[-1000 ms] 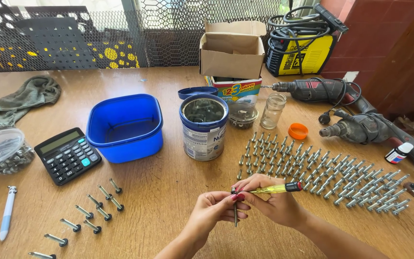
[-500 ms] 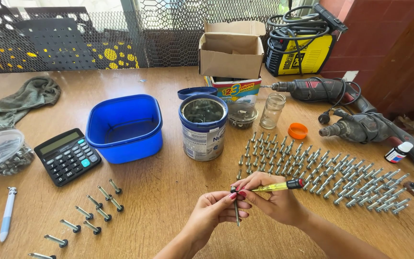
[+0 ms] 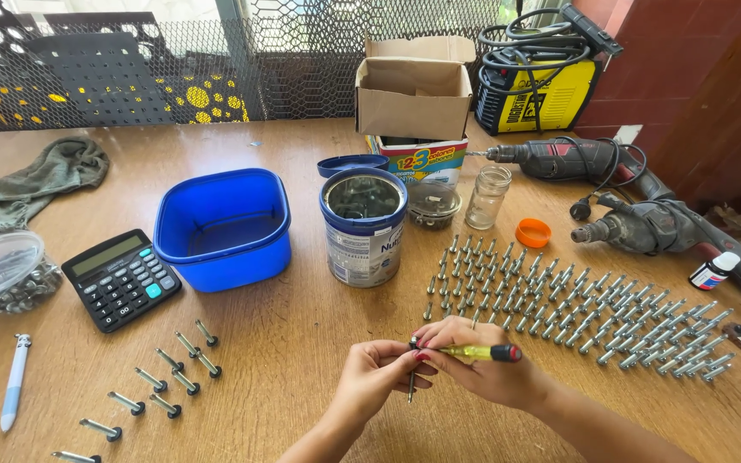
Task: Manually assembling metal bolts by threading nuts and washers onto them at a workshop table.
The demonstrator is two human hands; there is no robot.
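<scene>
1. Nearest the camera, low in the middle of the view, the left hand (image 3: 376, 375) has its fingers pinched shut on a bolt (image 3: 411, 384): a slim grey metal shaft hanging nearly upright just above the wooden surface (image 3: 302, 317), its lower end pointing down past the fingertips.
2. The right hand (image 3: 482, 364) meets it from the right, fingers closed around a small screwdriver (image 3: 473, 351) with a clear yellow handle and a red-and-black end cap; it lies almost level, its tip at the head of the bolt where the two hands touch.
3. To the lower left, a short double row of loose bolts (image 3: 173, 377) lies slantwise, and a white pen (image 3: 15, 381) lies near the surface's left edge.
4. Just beyond the hands, to the right, a large field of bolts (image 3: 576, 304) is set out in tidy slanting rows.
5. Farther left sit a black calculator (image 3: 120, 279) and a clear plastic tub of metal parts (image 3: 2, 270).
6. In the middle stand a blue plastic tub (image 3: 223, 227) and, beside it, an open tin can (image 3: 363, 225) with its blue lid (image 3: 352, 163) behind it.
7. A small glass jar (image 3: 486, 195) and an orange cap (image 3: 533, 232) sit to the right of the can, with two power drills (image 3: 636, 193) beyond.
8. At the back are an open cardboard box (image 3: 413, 86), a yellow welding machine (image 3: 542, 77) and, far left, a green cloth (image 3: 40, 176).
</scene>
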